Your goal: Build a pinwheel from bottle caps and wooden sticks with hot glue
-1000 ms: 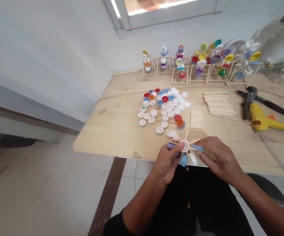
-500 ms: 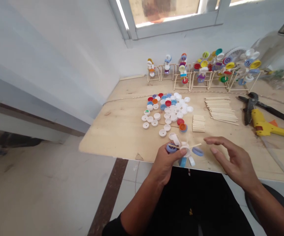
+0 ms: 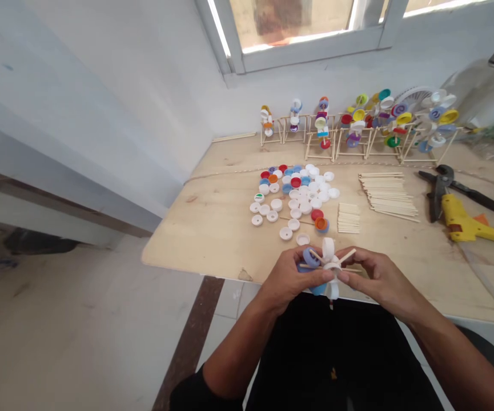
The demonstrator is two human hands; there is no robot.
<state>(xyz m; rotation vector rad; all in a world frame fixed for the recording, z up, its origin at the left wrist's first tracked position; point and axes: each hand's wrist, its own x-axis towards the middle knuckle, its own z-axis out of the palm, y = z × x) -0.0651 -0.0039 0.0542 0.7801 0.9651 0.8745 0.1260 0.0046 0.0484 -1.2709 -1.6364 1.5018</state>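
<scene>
My right hand (image 3: 379,277) is back on the wheel (image 3: 327,264): half a second ago it hung open off to the right, fingers spread. Now both hands pinch it. My left hand (image 3: 292,277) is closed round the hub side by a blue cap, and my right is closed on the spoke ends. The wheel sits between my hands over the table (image 3: 212,228) edge (tilted up more than before). Loose caps (image 3: 298,197) lie just beyond my grip, and the glue gun (image 3: 465,225) is well off to the right.
</scene>
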